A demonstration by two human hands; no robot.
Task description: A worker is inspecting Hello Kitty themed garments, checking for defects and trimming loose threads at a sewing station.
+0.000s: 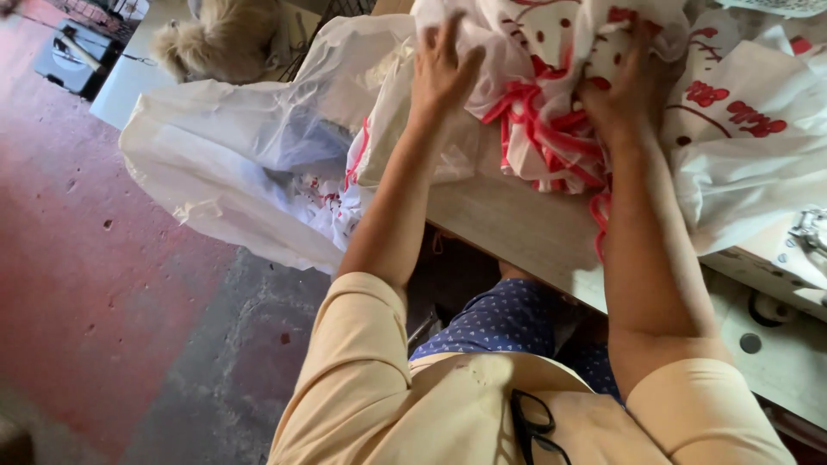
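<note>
Both hands worked the white-and-red printed fabric (551, 77): left hand (441, 73) lay flat, fingers spread; right hand (622, 95) bunched it tight. I judged smoothing beat tugging.

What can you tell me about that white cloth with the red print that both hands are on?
The cloth is thin, white, with red printed shapes and red trim. It lies crumpled in a heap on the wooden tabletop, some of it hanging over the edge. The left hand presses on it with spread fingers; the right hand grips a bunched fold.

White plastic bag (233, 164) (crumpled, translucent) hangs off the table's left edge (508, 228).
</note>
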